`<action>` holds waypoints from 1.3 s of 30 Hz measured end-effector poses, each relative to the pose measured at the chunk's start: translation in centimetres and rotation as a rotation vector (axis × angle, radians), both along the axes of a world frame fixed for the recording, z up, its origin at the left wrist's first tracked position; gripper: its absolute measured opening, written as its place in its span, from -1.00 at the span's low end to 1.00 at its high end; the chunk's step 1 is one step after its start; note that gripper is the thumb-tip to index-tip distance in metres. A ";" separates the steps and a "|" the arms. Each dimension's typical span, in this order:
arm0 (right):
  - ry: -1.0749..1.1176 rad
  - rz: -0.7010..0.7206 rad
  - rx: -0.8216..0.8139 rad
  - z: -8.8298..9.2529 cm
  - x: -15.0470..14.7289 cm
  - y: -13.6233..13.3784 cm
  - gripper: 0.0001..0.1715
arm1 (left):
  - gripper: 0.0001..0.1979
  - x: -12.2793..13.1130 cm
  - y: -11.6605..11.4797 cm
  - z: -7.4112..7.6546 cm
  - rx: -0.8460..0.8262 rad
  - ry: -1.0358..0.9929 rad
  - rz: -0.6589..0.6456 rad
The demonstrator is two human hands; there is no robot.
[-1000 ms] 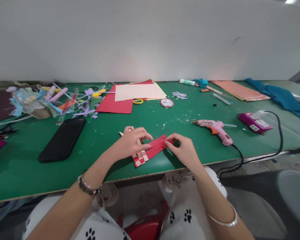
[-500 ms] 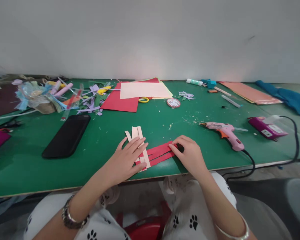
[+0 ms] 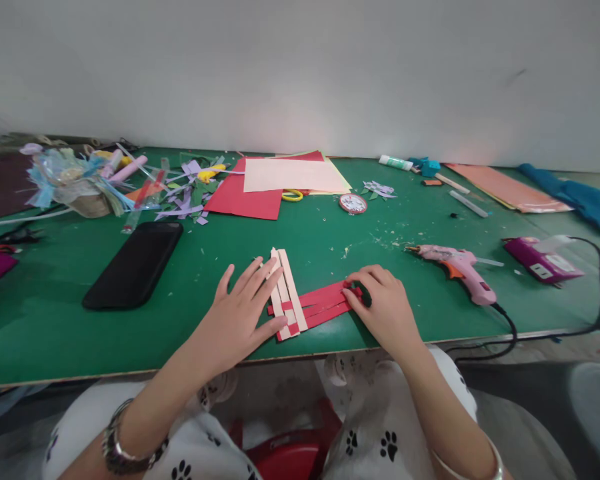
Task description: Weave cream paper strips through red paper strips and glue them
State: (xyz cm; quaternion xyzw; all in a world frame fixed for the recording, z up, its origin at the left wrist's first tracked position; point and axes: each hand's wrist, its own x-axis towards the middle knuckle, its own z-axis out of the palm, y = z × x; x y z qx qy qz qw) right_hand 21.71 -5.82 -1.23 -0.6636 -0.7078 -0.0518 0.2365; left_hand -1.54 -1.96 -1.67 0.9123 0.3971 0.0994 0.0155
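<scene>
Red paper strips (image 3: 325, 303) lie near the front edge of the table, crossed at their left end by pale peach paper strips (image 3: 291, 283) in a woven pattern. My left hand (image 3: 245, 310) is spread at the left side of the weave, its fingertips and thumb touching the peach strips. At the right end, my right hand (image 3: 383, 303) pinches the red strips between thumb and fingers. The curled fingers partly hide that end, and a dark gap shows between them.
A black phone (image 3: 135, 267) lies at left. Behind are red paper (image 3: 247, 200), a peach sheet (image 3: 293, 175), yellow-handled scissors (image 3: 293, 195) and a round tin-like disc (image 3: 353, 203). At right are a pink glue gun (image 3: 455, 263) with a cord and a purple power block (image 3: 543, 259).
My left hand has slid left off the weave and its fingers have spread, showing more of the peach strips, which now sit closer together. My right hand keeps its pinch on the red strips.
</scene>
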 end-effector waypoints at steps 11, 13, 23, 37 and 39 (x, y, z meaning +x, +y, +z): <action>0.011 0.310 -0.082 -0.1 -3.7 -0.5 -0.77 | -0.33 0.0 -0.3 -0.6 -0.030 0.049 0.018; 0.032 0.249 -0.113 -0.2 -4.0 -0.5 -0.80 | -0.39 0.2 -0.5 -0.3 -0.020 0.033 0.015; 0.042 0.088 -0.102 0.9 -4.3 -0.4 -0.84 | -0.43 2.5 -1.5 -0.7 -0.025 0.031 0.062; -0.029 0.182 -0.246 1.4 -4.0 0.8 -0.89 | -0.38 1.5 -0.8 -0.6 -0.092 0.022 0.023; -0.066 0.200 -0.235 1.3 -4.0 0.8 -0.89 | -0.37 1.5 -0.7 -0.5 -0.071 0.009 0.008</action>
